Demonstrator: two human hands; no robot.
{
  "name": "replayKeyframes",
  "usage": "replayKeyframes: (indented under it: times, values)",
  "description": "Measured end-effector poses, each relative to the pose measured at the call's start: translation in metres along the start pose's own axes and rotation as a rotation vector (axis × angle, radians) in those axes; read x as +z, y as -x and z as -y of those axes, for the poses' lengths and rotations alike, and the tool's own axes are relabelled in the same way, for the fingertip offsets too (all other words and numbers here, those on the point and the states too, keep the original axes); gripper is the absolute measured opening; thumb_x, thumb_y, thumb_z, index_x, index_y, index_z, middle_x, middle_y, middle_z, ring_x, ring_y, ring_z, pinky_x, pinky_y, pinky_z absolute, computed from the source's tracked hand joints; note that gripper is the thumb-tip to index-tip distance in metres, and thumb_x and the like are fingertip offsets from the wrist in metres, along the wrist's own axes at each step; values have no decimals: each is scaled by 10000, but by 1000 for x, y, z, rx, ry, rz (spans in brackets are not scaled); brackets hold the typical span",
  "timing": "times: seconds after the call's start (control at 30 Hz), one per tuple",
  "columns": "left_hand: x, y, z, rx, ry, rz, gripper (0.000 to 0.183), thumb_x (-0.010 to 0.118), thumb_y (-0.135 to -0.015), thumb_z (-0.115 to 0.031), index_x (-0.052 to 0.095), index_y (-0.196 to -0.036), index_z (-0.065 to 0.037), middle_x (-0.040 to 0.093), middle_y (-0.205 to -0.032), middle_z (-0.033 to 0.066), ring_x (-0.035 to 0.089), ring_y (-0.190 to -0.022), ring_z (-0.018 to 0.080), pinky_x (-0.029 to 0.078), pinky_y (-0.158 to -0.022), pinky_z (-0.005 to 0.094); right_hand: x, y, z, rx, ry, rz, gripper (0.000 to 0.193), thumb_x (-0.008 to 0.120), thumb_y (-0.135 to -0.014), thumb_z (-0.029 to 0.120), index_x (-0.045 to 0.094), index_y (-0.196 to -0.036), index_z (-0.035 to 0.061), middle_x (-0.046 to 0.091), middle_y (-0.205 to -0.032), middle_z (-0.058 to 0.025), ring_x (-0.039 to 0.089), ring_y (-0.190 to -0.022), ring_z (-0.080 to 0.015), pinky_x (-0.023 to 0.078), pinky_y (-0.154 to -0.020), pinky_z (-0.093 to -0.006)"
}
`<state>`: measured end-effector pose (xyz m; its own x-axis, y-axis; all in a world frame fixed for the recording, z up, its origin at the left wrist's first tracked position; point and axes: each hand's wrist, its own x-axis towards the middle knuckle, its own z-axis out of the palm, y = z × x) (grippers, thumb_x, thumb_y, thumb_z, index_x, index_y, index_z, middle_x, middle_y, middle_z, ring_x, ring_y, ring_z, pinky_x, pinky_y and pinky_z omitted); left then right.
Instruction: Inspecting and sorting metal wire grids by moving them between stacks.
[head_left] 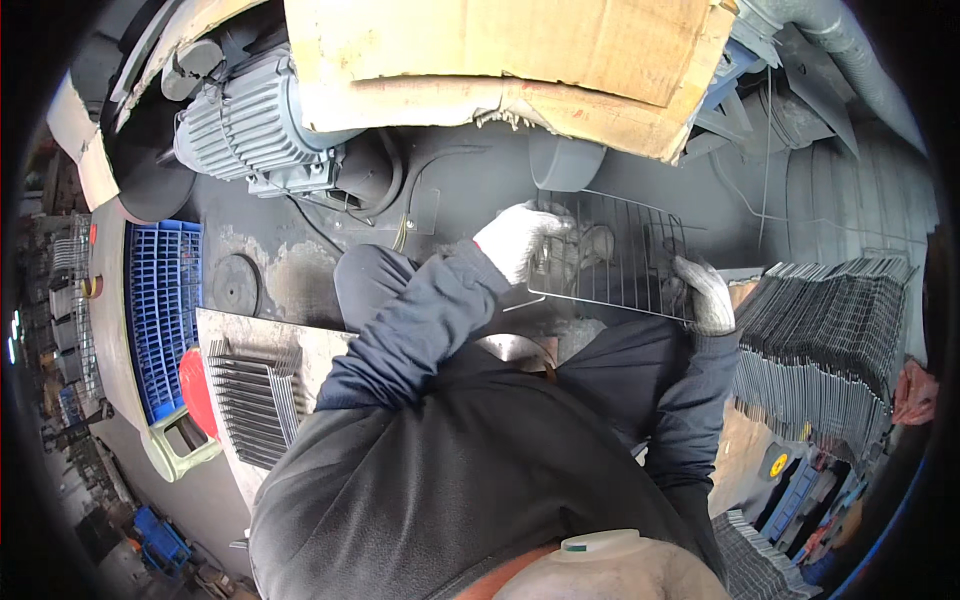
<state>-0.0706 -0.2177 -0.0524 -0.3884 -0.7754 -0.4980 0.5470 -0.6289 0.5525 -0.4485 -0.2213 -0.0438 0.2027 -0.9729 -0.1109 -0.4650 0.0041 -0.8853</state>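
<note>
A wire rack (622, 250) of thin parallel metal rods is held up in front of me, tilted, just below a grey round wheel (568, 162). Its left end is in my left hand (522, 240), which wears a whitish glove and has its fingers closed round the edge. My right hand (704, 294), gloved too and darkened at the fingertips, grips the opposite end. The rack's upper edge comes close to the wheel; I cannot tell whether they touch. Part of the rack's left end is hidden behind the fingers.
A tall pile of wire racks (820, 350) stands at my right. A smaller stack of racks (255, 400) lies on a board at my left, near a blue plastic crate (165, 310). Torn cardboard (500, 50) overhangs the wheel, beside a grey electric motor (255, 115).
</note>
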Motion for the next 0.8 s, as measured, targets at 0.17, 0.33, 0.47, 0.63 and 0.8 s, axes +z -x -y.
replayKeyframes:
  times: [0.17,0.33,0.47,0.63,0.8]
  values:
    - [-78,72,-37,-28,223,-113,155,599,-1027,-37,635,-1171,7,677,-941,76,633,-716,172,551,-618,342,103,-44,47,-256,120,305,305,684,-949,58,744,-1247,31,777,-1118,-126,714,-870,-278,550,-754,-368]
    - [-111,207,-57,281,-89,-408,246,652,-1035,-88,614,-1253,19,740,-926,94,703,-634,182,606,-542,323,221,-25,129,321,-843,468,370,678,-1011,82,612,-1370,28,725,-1023,-85,690,-757,-144,551,-594,-270]
    - [-82,256,-41,343,-372,-509,162,697,-1020,-78,616,-1147,-19,717,-933,65,695,-731,155,592,-679,299,228,5,133,208,-834,458,375,660,-1006,-9,579,-1372,2,711,-1071,-81,703,-874,-154,583,-726,-277]
    - [-62,227,-14,785,-799,-625,180,751,-987,-73,637,-1111,-9,702,-920,41,656,-865,119,547,-822,285,206,10,134,-20,-772,255,237,689,-987,-47,664,-1209,31,718,-1119,-53,681,-995,-130,563,-871,-277]
    - [-50,188,-2,884,-877,-707,271,816,-948,-146,692,-1153,-21,771,-983,108,721,-893,160,575,-826,315,178,8,129,-104,-719,29,230,747,-923,-120,708,-1100,21,750,-1085,-90,711,-991,-154,590,-899,-289]
